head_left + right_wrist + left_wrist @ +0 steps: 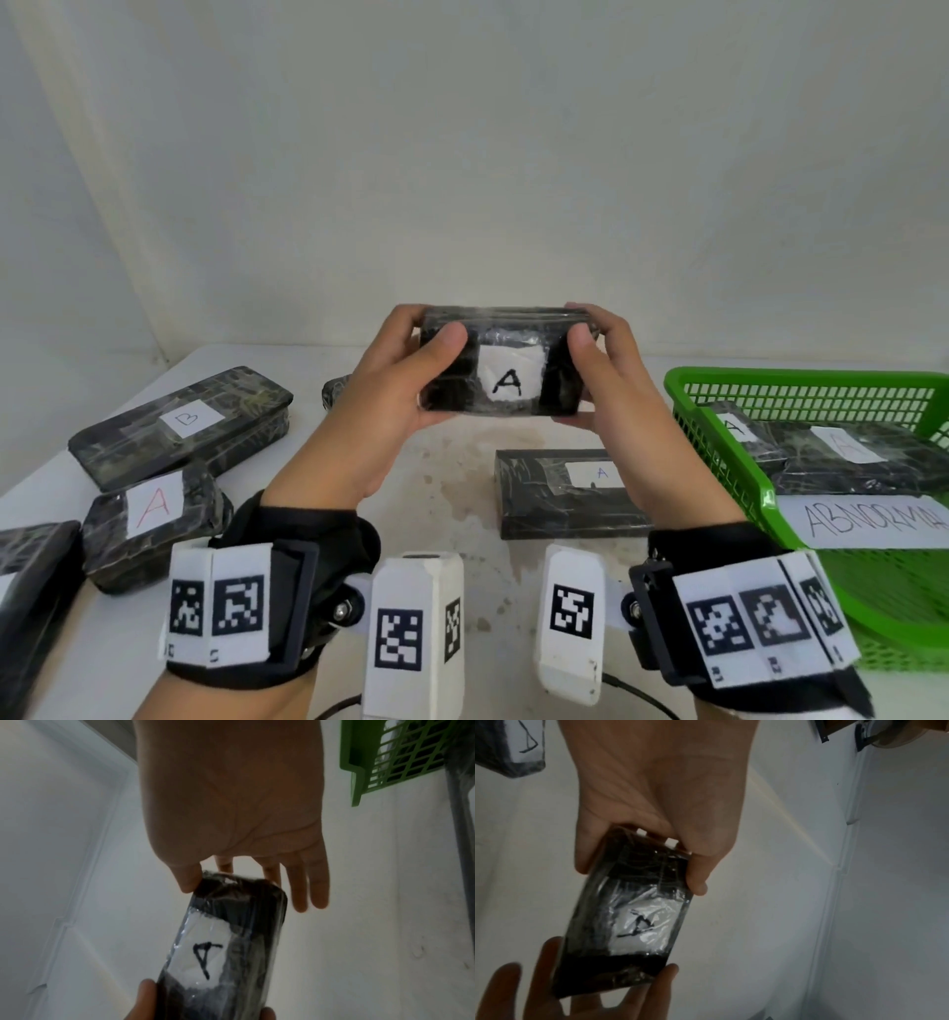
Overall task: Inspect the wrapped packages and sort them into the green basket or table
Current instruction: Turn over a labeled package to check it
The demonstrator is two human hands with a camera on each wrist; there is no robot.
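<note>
Your left hand (pixel 395 380) and right hand (pixel 611 380) each grip one end of a black wrapped package labelled A (pixel 506 362), raised above the desk (pixel 452 493). Turn it slowly (thumbs off the label), checking the wrap before choosing the green basket (pixel 729 462).

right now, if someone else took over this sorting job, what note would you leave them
Left hand and right hand: both grip the ends of the held package, raised above the table, its "A" label facing the head camera.
Green basket, with an ABNORMAL sign: at least two A packages inside.
Table: one B package, a red-A package, a blue-A package, plus partly seen ones.
Left: judge the held package, place it, then any unchecked ones.
</note>
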